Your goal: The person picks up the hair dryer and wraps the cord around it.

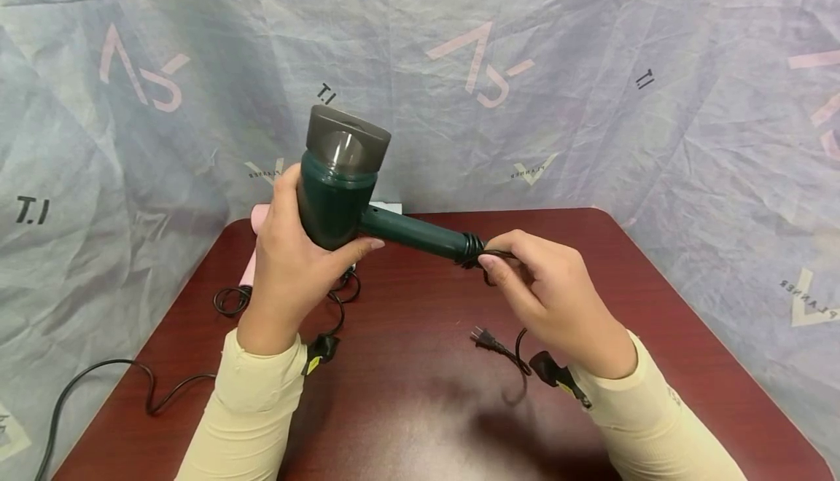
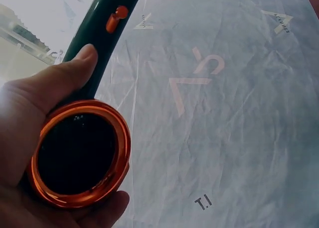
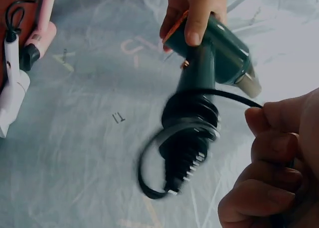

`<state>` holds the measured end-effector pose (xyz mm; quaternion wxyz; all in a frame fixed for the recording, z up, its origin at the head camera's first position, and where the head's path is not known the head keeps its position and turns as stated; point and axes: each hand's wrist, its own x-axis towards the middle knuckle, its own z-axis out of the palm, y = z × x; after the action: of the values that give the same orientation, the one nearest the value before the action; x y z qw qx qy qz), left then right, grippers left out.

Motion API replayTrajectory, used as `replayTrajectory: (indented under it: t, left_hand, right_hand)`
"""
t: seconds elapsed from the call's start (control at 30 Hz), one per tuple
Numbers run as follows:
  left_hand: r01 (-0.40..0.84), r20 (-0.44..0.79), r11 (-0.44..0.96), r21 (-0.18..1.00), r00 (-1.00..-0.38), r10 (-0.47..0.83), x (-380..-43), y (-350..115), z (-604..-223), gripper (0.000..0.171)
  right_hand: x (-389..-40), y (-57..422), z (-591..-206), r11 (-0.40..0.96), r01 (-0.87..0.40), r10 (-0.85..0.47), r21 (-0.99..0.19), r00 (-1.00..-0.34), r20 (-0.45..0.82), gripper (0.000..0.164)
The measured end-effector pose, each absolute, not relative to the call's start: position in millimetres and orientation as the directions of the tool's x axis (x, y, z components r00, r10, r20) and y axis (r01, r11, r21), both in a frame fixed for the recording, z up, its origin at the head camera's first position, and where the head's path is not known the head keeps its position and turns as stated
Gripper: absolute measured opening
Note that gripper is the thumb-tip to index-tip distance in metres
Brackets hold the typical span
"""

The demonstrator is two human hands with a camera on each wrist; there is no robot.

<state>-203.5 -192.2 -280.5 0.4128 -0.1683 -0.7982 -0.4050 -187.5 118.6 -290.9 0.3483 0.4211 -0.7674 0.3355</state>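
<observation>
Glossy green, this hair dryer (image 1: 383,224) looks rigid and slick, best held by its barrel (image 1: 335,208): left hand (image 1: 289,266) clamped there, right hand (image 1: 558,288) pinching the pliable cord (image 1: 471,247).

The head view is evenly, moderately bright, with pale glare on the worktop (image 1: 420,379) at 6 o'clock and a soft dark shadow at 5; a white highlight streaks the nozzle (image 1: 344,144) of the hair dryer (image 1: 337,208). The left wrist view is dim and bluish, washed out by strong light at 10 o'clock, the hair dryer's back (image 2: 77,153) nearly black. In the right wrist view, glare whitens 2 o'clock, the right grip (image 3: 274,149) sits in shade, and blur smears the looped cord (image 3: 143,163) near 7.
</observation>
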Motion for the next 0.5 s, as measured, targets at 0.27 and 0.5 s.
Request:
replayTrajectory:
  t: [0.27, 0.5]
  left_hand:
    - [0.611, 0.78, 0.596, 0.52, -0.624, -0.041, -203, -192, -283, 0.097]
    - [0.636, 0.789, 0.59, 0.498, -0.615, -0.003, -204, -194, -285, 0.097]
  right_hand:
    - [-197, 124, -289, 0.434, -0.888, -0.392, -0.149, -0.335, 0.857, 0.016]
    - [-202, 127, -289, 0.43, -0.879, -0.387, -0.206, -0.386, 0.837, 0.019]
